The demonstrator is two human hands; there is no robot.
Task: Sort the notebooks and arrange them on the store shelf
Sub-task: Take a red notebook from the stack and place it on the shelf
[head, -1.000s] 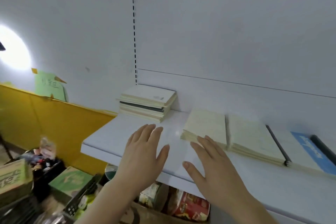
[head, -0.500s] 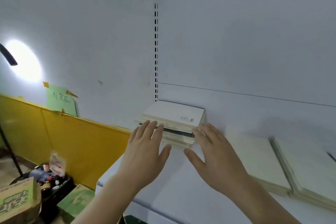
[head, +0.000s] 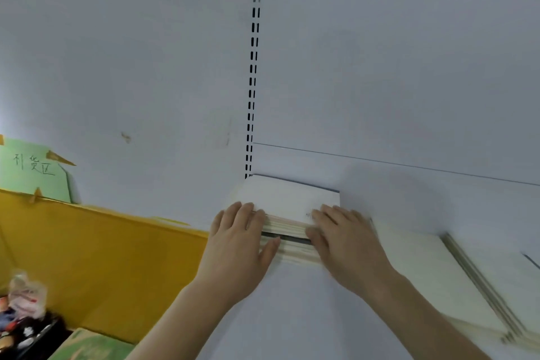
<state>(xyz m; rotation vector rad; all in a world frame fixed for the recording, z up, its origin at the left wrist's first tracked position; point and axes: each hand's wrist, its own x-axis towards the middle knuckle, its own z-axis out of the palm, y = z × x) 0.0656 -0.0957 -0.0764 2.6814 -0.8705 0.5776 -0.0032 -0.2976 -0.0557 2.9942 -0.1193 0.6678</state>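
Note:
A stack of cream notebooks (head: 287, 204) with one dark book in it lies at the back left corner of the white shelf (head: 292, 310). My left hand (head: 239, 240) grips the stack's left front corner, fingers on top and thumb against the front edge. My right hand (head: 344, 240) grips its right front corner the same way. Two more cream notebook piles (head: 432, 275) lie flat to the right along the shelf.
The slotted shelf upright (head: 252, 82) rises right behind the stack against the white back panel. A yellow board (head: 102, 251) and a green paper note (head: 35, 169) are on the left wall. Bags and boxes (head: 26, 316) sit on the floor at the lower left.
Both hands moved forward from the shelf's front to the stack and closed on its two front corners. My view shifted closer and to the left.

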